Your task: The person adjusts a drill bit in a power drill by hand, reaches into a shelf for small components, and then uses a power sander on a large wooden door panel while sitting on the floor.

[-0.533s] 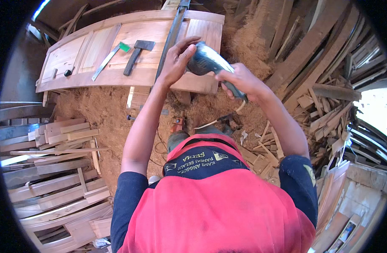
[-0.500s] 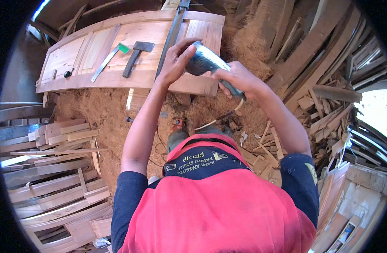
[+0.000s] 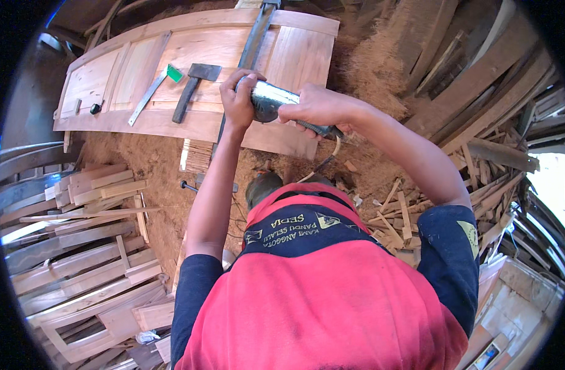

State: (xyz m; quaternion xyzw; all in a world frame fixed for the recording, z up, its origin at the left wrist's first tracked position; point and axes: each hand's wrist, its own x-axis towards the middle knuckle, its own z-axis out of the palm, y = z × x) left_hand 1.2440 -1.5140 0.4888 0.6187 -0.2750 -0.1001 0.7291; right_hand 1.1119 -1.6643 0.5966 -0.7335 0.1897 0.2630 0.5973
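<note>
Both my hands are on a corded electric drill (image 3: pixel 271 92) with a silver and dark teal body, held over the near edge of a panelled wooden door (image 3: pixel 288 137). My left hand (image 3: pixel 237 102) is closed around its front end on the left. My right hand (image 3: pixel 319 108) wraps the handle, and the cord drops from its end. Whatever sits in the drill's tip is hidden by my left hand. A long metal bar clamp (image 3: pixel 258 40) crosses the door just beyond. Left of it lie a mallet (image 3: pixel 189 92) with a dark head and a try square (image 3: pixel 152 95) with a green stock.
A small black round object (image 3: pixel 96 108) rests on the door's left part. Stacked wooden pieces (image 3: pixel 91 237) fill the left side. Planks (image 3: pixel 479 80) and offcuts (image 3: pixel 399 216) lie to the right. Shavings (image 3: pixel 134 148) cover the floor, and a dark-ended rod (image 3: pixel 185 184) shows below the door.
The drill has moved left and lies more level, with both hands moving along with it. My right forearm now reaches further across. The view has shifted slightly.
</note>
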